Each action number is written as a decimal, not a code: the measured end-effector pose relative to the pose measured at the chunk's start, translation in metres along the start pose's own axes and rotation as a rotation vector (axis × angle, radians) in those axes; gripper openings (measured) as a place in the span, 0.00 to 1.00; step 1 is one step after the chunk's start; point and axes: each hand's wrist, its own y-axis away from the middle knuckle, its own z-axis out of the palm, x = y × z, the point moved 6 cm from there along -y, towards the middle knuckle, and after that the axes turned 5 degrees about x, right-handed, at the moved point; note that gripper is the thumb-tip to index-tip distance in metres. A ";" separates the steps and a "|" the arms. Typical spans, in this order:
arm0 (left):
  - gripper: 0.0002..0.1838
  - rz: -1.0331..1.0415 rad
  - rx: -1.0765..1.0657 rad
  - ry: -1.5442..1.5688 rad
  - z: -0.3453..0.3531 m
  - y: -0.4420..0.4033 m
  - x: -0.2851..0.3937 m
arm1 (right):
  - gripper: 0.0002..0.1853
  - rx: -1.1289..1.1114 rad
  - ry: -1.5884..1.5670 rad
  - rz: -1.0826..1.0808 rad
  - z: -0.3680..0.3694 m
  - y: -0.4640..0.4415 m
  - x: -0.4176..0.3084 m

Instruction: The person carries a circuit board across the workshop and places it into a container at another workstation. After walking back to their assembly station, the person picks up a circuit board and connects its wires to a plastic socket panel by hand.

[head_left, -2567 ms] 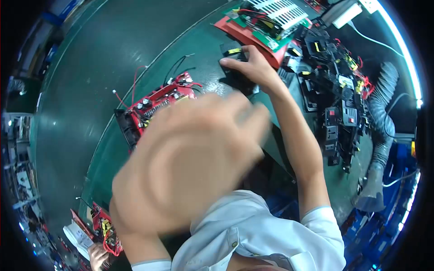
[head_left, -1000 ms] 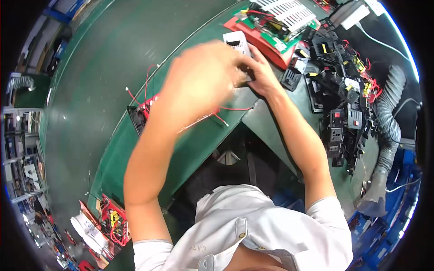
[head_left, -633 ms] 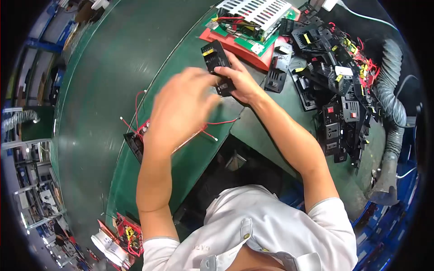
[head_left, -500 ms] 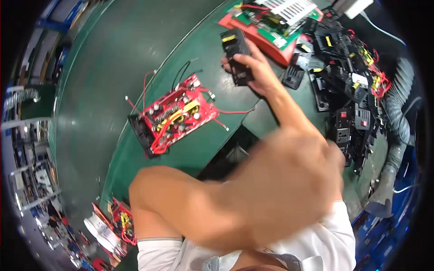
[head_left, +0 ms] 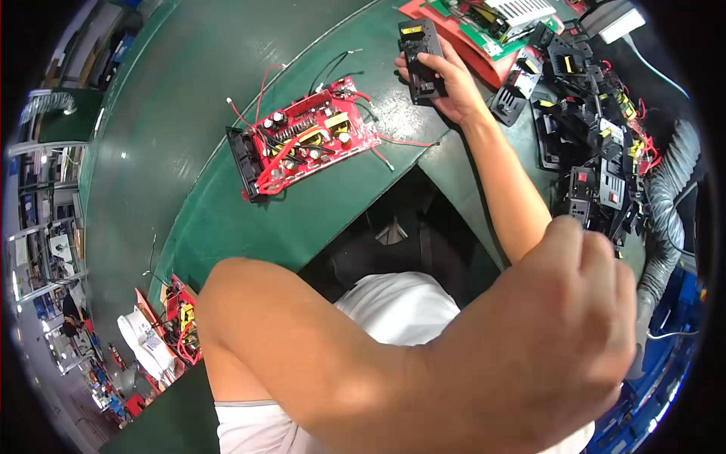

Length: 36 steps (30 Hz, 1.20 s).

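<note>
My right hand [head_left: 454, 85] holds a black plastic panel [head_left: 420, 79] with a yellow tag, its thumb on the panel's face. My left hand [head_left: 578, 310] is large and close to the camera at the lower right, in front of my right upper arm. Its fingers are curled; whatever they hold, if anything, is hidden. A red circuit board [head_left: 325, 136] with coils, capacitors and loose wires lies on the green bench left of the panel. Along its left end stands a black end plate [head_left: 247, 163].
At the top, a green board [head_left: 469, 30] with a slotted white cover [head_left: 522, 11] rests on a red base. Black panels with sockets and switches [head_left: 597, 136] are heaped on the right, beside a grey flexible duct [head_left: 669, 204]. Another red board [head_left: 181, 318] sits at the lower left.
My left hand has swung from beside the panel to the lower right, close to the camera. The panel has been turned from its white-looking side to its black side, still in my right hand.
</note>
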 end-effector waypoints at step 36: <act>0.09 -0.009 0.222 -0.027 0.006 0.022 -0.023 | 0.33 0.030 0.012 0.035 0.006 0.003 -0.001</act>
